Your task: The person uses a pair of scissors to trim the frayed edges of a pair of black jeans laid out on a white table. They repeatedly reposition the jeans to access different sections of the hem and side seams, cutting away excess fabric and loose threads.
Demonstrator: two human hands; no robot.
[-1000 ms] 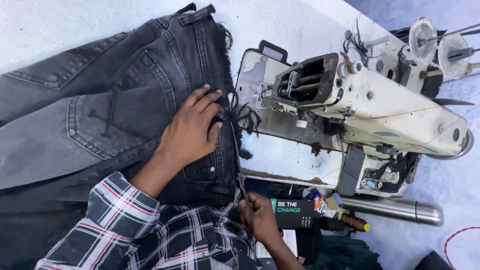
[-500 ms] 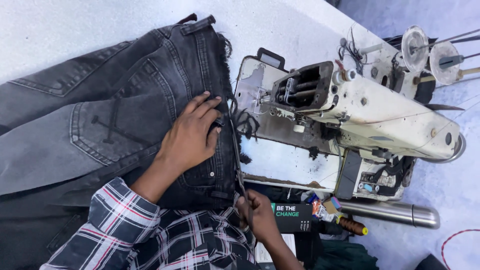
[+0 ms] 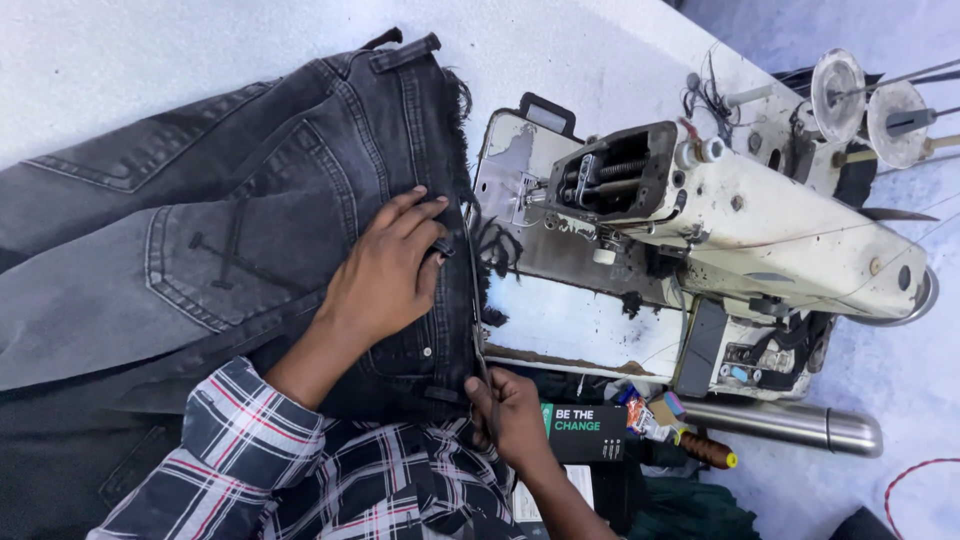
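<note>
Dark grey jeans lie spread on the white sewing table, the waistband edge running beside the sewing machine. My left hand lies flat on the denim near the waistband, fingers spread and pressing down. My right hand pinches the near end of the frayed waistband edge between thumb and fingers, close to my body. The frayed dark threads hang over the machine's metal plate.
A steel flask lies on its side at the near right, next to a dark box and small odds and ends. Thread spool discs stand at the far right. White table surface stretches behind the jeans.
The view has shifted slightly. My left hand has slid a little along the waistband while staying flat on the denim. My right hand keeps its pinch on the edge.
</note>
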